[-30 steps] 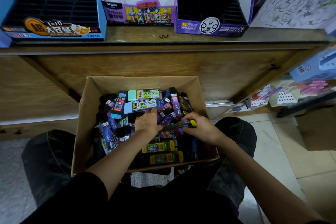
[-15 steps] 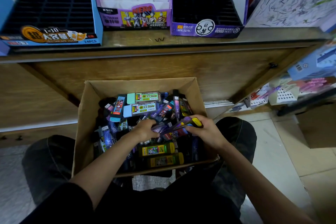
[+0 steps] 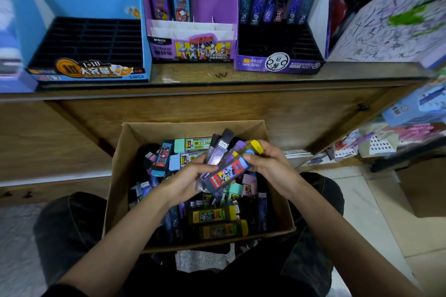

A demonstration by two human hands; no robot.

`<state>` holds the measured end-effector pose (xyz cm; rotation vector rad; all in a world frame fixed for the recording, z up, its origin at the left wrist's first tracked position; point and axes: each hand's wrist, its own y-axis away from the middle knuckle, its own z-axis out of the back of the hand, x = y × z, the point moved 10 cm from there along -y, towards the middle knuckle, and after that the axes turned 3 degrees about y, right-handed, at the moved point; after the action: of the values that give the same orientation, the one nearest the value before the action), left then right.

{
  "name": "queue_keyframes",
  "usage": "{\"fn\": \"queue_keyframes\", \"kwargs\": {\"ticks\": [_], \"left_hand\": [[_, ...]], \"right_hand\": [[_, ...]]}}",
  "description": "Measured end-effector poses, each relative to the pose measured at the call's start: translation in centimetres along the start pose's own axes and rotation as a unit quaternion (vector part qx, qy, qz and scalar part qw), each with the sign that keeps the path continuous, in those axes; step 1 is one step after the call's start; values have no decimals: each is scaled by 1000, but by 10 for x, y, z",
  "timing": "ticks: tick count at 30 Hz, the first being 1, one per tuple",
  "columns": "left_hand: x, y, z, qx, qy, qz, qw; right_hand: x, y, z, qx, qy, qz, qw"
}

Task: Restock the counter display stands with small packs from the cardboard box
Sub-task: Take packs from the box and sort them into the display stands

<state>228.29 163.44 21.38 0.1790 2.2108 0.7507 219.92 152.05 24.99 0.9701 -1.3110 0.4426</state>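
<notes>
Bottom centre, cardboard box (image 3: 123, 176) sits between the person's knees, heaped with loose packs (image 3: 213, 216). Just above the heap, mid-frame, the left hand (image 3: 188, 182) holds a fanned bundle of packs (image 3: 218, 152), fingers curled under them. The right hand (image 3: 272, 166) pinches the cap end of the hero-print pack (image 3: 228, 172) lying on top of that bundle, fingers narrow around it. We judge the step as squaring up a handful before it goes to the stands. The packs look like light, stiff plastic cases with glossy sides, so probably slippery when stacked. We'd grip across the flat faces mid-length, not by the caps, and keep the fan tight so none slides back into the box. Further up, the desk (image 3: 183, 77) runs across the frame carrying three stands: blue display stand (image 3: 87, 41) upper left, slots bare as far as we can tell; purple display stand (image 3: 193, 49) upper centre, two packs at the back; dark display stand (image 3: 277, 41) upper right, back row filled, front rows open. We can't tell which stand this bundle suits.
</notes>
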Motion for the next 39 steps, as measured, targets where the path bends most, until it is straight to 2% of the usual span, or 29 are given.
{"fn": "queue_keyframes", "kwargs": {"ticks": [3, 7, 11, 15, 19, 27, 32, 36, 39], "left_hand": [[-6, 13, -12, 60, 66, 16, 996], [-27, 25, -19, 64, 4, -23, 998], [-60, 35, -13, 12, -33, -122, 992], [-97, 46, -10, -39, -91, -214, 972], [-134, 55, -19, -43, -111, -276, 954], [-203, 65, -38, -42, -114, -353, 928], [-234, 78, -35, -51, -133, -389, 910], [-251, 94, -20, -79, -132, -413, 898], [-260, 108, -5, -103, -135, -425, 889]], "right_hand": [[16, -4, -17, 50, 15, 14, 999], [43, -4, -42, 126, 52, 41, 990], [72, -12, -40, 43, 145, 77, 986], [89, -15, -49, 48, 131, 71, 988], [131, -16, -49, 30, 164, 127, 978], [237, -14, -17, -7, 189, 247, 951], [299, -20, 19, -61, 141, 291, 944], [340, -33, 12, -85, 144, 329, 930], [356, -50, -15, -80, 198, 339, 916]]}}
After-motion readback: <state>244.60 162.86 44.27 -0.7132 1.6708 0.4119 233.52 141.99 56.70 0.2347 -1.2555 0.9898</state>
